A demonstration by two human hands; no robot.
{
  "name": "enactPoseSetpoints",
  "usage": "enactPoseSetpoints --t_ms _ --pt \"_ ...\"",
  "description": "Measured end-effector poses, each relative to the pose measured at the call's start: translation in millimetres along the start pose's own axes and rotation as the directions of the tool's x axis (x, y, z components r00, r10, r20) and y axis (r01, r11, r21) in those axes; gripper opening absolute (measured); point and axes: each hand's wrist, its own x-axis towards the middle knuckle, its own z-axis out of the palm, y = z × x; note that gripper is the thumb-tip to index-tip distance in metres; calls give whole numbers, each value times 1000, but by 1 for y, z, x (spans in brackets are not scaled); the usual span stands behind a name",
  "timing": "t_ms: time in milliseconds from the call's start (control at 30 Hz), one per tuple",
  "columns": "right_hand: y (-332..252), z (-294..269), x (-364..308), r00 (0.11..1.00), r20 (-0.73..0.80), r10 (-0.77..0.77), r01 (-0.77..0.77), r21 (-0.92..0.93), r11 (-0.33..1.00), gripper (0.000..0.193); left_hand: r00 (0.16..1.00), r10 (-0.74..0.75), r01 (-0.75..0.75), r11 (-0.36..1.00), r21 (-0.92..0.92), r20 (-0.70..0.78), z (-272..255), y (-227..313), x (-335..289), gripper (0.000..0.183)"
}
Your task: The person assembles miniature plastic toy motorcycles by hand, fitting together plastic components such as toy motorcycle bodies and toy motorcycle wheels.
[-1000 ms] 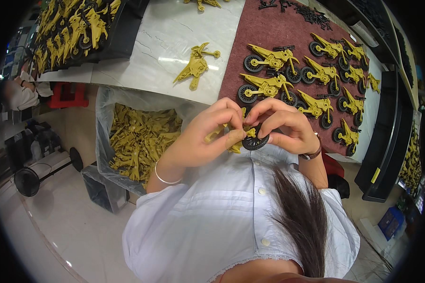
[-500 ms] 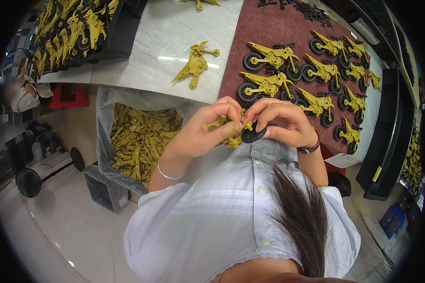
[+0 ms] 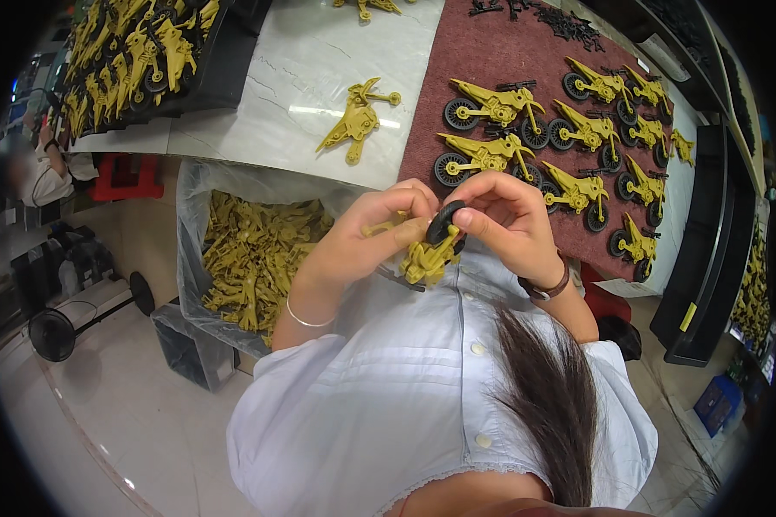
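Right grip (image 3: 510,226) pinched, left (image 3: 372,234) apparently likewise

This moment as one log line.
left hand: holds yellow toy motorbike | right hand: grips black wheel | nearby: similar toys on red mat, yellow parts

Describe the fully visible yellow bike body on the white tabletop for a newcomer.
Start at the white marbled tabletop, left of the dark red mat. Beyond the left hand lies a yellow toy motorcycle body. It has no black wheels, unlike the bikes on the mat, and shows whole, unlike the similar piece at the top edge.
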Motion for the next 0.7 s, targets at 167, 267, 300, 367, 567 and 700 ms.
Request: enactPoseSetpoints --t_ms 167,267,300,367,567,700 --pt "6 6 0 994 -112 -6 22 139 990 17 996 -51 30 960 -278 -67 -5 -2 -2 30" --pt "9 10 0 980 -186 -67 97 158 983 17 954 175 -178 984 8 -243 12 -2 -8 36" --pt "10 10 0 969 -221 -109 144 147 979 17 930 239 -203 967 152 -281 15 -4 -8 39" --pt "9 11 -2 965 -224 -134 159 99 982 17 896 340 -237 911 339 -286 16 -6 -5 35" --pt "6 11 -2 960 -168 -223 238 71 969 18 817 512 -252 729 637 -263 19 -7 -5 29" --pt "6 10 -4 957 -153 -247 252 11 968 19 807 542 -258 682 684 -236 18 -8 -4 26"
